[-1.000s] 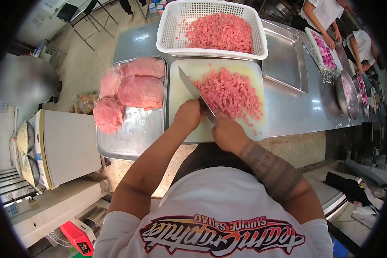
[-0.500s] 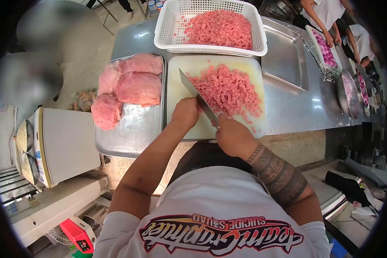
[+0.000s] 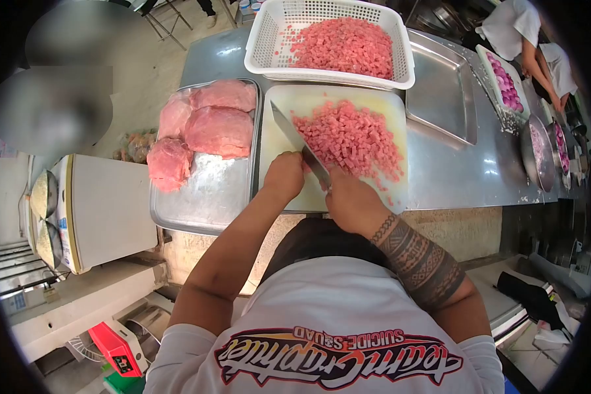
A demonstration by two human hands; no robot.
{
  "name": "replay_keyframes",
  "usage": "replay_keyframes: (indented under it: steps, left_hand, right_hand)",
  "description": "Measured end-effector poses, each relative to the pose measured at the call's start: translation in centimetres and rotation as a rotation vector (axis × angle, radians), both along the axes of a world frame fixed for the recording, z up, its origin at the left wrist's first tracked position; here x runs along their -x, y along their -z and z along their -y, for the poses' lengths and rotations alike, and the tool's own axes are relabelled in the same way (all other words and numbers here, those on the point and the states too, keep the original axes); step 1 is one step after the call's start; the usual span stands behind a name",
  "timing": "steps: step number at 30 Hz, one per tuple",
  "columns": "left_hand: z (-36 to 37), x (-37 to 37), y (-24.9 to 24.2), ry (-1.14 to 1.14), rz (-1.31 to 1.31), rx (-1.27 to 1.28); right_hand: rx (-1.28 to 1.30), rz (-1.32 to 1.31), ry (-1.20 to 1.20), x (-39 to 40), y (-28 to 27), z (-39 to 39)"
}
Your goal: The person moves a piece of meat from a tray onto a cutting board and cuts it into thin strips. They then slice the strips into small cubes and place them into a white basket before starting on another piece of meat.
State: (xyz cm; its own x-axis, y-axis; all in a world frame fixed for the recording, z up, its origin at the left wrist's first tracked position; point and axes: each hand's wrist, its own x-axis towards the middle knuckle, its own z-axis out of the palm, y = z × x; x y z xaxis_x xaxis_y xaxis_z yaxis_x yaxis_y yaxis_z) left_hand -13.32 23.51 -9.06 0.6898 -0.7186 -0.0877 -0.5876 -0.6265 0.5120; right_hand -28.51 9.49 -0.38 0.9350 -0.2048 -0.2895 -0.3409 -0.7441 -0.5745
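My right hand [image 3: 353, 200] is wrapped round the handle of a large kitchen knife [image 3: 294, 136], its blade slanting up and to the left over the cutting board [image 3: 279, 194]. My left hand [image 3: 285, 175] is closed close against the left side of the blade; whatever its fingers hold is hidden. Right of the blade, a spread pile of small pink diced meat [image 3: 351, 138] lies on the board. Several large raw meat pieces [image 3: 220, 131] rest in the metal tray [image 3: 207, 197] to the left.
Behind the board stands a white perforated basket [image 3: 259, 56] with more diced meat. An empty-looking steel tray [image 3: 446, 98] sits to its right. Farther right are a board of purple onions [image 3: 505, 85], a metal bowl [image 3: 537, 154] and a co-worker's arms [image 3: 538, 69].
The whole view has shifted slightly, with the table now a little farther right. The knife and both hands stay in nearly the same place on the board. The co-worker's arms at right have moved.
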Motion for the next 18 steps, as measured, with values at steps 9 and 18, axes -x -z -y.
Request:
replay_keyframes:
  steps: [9, 18]
  left_hand:
    - [-0.1, 0.7, 1.7, -0.042, -0.011, -0.043]
    - [2.2, 4.6, 1.4, -0.485, -0.189, 0.274]
  right_hand:
    - [-0.166, 0.136, 0.063, -4.4, 1.5, 0.8]
    - [-0.156, 0.131, -0.076, -1.8, 4.4, 3.4]
